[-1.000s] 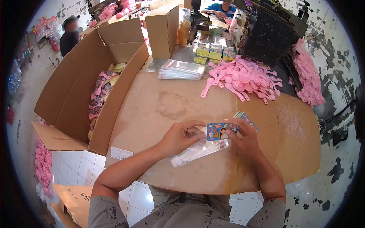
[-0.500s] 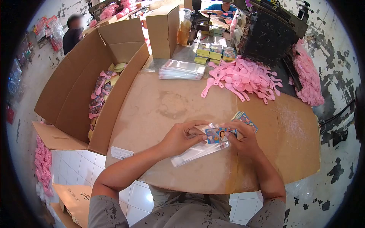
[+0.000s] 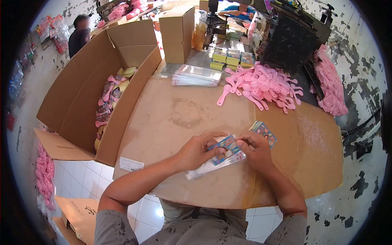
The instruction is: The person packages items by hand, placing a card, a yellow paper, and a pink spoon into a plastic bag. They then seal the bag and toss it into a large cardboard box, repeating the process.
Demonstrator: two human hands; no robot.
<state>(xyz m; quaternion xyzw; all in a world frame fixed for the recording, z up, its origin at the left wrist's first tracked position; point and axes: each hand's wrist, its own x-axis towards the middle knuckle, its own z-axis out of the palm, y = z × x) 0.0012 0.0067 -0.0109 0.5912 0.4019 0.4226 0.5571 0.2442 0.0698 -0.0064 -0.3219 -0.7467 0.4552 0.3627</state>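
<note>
A blue printed card (image 3: 225,143) lies in a clear plastic sleeve, tilted up to the right between my hands. My left hand (image 3: 196,153) grips the card and sleeve, thumb pressed on the front and fingers behind. At the sleeve's right end, the thumb and fingers of my right hand (image 3: 256,150) are pinched together on its edge. More clear plastic sleeves (image 3: 200,173) lie under the card, pointing to the lower left. Just beyond my right hand is a small stack of blue cards (image 3: 265,132).
Pink plastic spoons (image 3: 261,87) are heaped at the back right, before card stacks (image 3: 232,57). A pile of clear sleeves (image 3: 197,76) lies at the back. An open carton (image 3: 77,94) with packed spoons stands left. A black machine (image 3: 290,41) and a person (image 3: 79,36) are farther off.
The card has turned from nearly level to tilted and now sits within the sleeve. My left thumb has come onto its front; my right hand has shifted from the card to the sleeve's edge.
</note>
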